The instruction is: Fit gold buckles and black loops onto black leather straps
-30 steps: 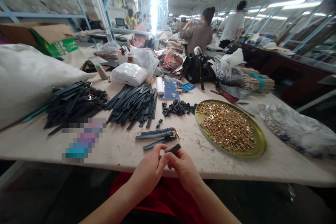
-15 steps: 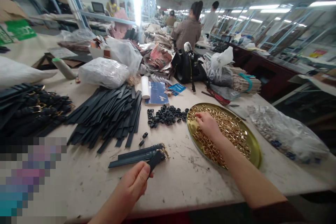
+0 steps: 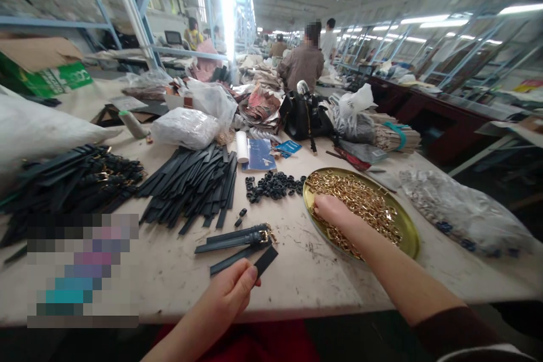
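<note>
My left hand [image 3: 237, 287] pinches a dark strap [image 3: 266, 261] between thumb and fingers near the table's front edge. Just beyond it lie several dark straps [image 3: 233, 239] with gold buckles at their right ends. At the left side of a round gold tray [image 3: 409, 244], my right hand [image 3: 333, 212] is closed with its fingertips down by the metal. Whatever those fingers hold is hidden. Many small gold buckles [image 3: 365, 198] fill the tray. A heap of small black loops [image 3: 275, 185] sits left of the tray, with a few loose loops [image 3: 240, 216] nearer me.
Loose dark straps [image 3: 195, 184] are piled left of centre. Farther left are straps with buckles [image 3: 102, 172]. A blue booklet [image 3: 259, 155], white roll [image 3: 241, 147] and black bag [image 3: 305, 116] stand behind. Right of the tray lies a clear plastic bag [image 3: 470, 215]. People work farther back.
My right hand has drawn slightly nearer along the tray's left side, its fingers now lower. The strap in my left hand has turned its end outward to the right. The view has shifted slightly.
</note>
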A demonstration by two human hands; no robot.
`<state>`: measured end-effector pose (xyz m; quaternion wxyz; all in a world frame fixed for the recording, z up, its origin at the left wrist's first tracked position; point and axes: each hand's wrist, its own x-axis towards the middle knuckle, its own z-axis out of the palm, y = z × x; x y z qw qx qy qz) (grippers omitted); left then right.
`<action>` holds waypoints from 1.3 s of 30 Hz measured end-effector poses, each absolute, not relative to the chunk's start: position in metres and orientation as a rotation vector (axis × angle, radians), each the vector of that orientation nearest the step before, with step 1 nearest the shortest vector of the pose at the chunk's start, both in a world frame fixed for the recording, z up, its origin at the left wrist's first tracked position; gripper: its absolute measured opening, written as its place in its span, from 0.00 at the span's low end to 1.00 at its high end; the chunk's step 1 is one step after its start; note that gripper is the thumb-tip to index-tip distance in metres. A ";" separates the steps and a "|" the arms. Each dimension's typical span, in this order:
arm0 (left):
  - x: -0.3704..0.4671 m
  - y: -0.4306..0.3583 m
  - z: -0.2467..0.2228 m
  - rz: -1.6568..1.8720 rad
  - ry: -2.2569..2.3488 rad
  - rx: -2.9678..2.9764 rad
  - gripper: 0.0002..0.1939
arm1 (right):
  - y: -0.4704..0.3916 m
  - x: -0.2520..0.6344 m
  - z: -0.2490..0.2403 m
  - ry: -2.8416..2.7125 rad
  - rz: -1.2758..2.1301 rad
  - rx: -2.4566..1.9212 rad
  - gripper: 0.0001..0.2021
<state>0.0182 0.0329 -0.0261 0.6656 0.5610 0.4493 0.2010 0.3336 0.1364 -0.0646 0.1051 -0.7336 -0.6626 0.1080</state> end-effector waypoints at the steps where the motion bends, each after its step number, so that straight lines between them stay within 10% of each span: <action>1: 0.018 0.028 -0.022 0.462 1.015 1.302 0.22 | 0.132 0.331 -0.060 -1.922 0.339 -2.138 0.05; 17: 0.011 0.001 -0.023 0.725 1.170 1.654 0.08 | -0.025 0.160 -0.031 -0.781 1.926 -0.952 0.14; 22: 0.008 -0.002 -0.028 0.663 1.248 1.657 0.10 | -0.030 0.161 -0.036 -0.893 1.881 -0.944 0.26; 39: -0.005 0.014 -0.029 0.393 1.118 1.734 0.12 | -0.008 0.139 -0.064 -0.469 1.646 -1.113 0.12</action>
